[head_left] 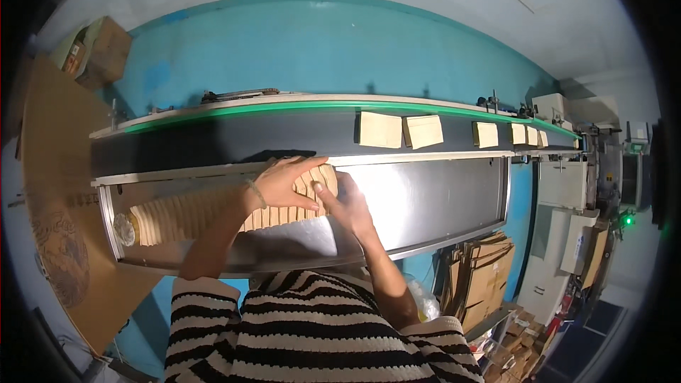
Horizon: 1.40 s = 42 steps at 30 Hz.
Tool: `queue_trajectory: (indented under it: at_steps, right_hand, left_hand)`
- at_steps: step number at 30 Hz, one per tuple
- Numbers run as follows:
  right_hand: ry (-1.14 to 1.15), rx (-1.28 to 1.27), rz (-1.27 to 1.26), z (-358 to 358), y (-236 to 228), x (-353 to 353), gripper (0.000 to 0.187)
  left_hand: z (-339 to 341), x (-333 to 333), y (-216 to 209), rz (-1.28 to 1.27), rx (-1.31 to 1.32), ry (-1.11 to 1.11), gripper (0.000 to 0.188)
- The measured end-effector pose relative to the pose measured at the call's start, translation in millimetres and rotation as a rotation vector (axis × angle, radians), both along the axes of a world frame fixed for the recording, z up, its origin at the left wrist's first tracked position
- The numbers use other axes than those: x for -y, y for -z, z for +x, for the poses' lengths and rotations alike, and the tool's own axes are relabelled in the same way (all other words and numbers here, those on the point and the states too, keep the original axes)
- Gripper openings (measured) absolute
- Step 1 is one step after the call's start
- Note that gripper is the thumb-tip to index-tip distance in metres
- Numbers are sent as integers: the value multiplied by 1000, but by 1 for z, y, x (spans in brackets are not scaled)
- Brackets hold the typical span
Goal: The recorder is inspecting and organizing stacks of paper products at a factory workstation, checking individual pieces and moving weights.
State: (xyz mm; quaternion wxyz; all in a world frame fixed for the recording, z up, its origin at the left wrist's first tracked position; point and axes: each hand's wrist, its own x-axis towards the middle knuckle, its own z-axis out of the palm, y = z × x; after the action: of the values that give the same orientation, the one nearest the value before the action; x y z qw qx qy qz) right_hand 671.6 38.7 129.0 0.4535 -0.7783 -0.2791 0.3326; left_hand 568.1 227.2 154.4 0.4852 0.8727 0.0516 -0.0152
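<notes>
A long row of flat beige packets [191,214] stands on edge, packed face to face, in a shallow metal tray [440,202]. My left hand [280,186] lies across the right part of the row, its thumb and fingers spanning the packets. At the row's right end my right hand [349,206] is closed on the last packets, thumb on the near face, its other fingers partly hidden. A clear, rounded plastic item [125,230] sits against the row's left end.
Beyond the tray runs a dark conveyor belt [319,131] with a green edge. Several beige packets [380,130] lie on it. Flattened cardboard [486,276] leans below at right. A brown board [78,213] stands at left, with a cardboard box [106,50] behind it.
</notes>
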Motion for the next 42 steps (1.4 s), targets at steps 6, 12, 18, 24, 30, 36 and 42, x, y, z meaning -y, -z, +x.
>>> queue_trajectory:
  at_steps: [6, 12, 18, 24, 30, 36, 42]
  right_hand:
    - [66, -267, -21, 24, 3, 13, 42]
    - [213, -250, 25, 18, -7, -20, 56]
    - [147, -368, 7, -16, 1, 10, 47]
    - [317, -463, 306, 27, 8, -21, 45]
    - [22, -47, -179, -23, 2, -29, 58]
    - [186, -378, 29, -29, 6, -9, 52]
    - [322, -619, 212, 8, 17, -30, 47]
  left_hand:
    - [-8, -5, -1, -29, -119, -25, 72]
    - [-11, -5, 3, 9, -80, -27, 74]
    - [-20, -8, 2, -31, 1, 5, 74]
    - [-23, -16, 7, -41, -58, -42, 70]
    - [-29, -19, 11, 18, -37, -37, 75]
    - [-39, -24, 7, -76, -25, 19, 79]
    - [-41, -24, 4, -36, -83, -11, 72]
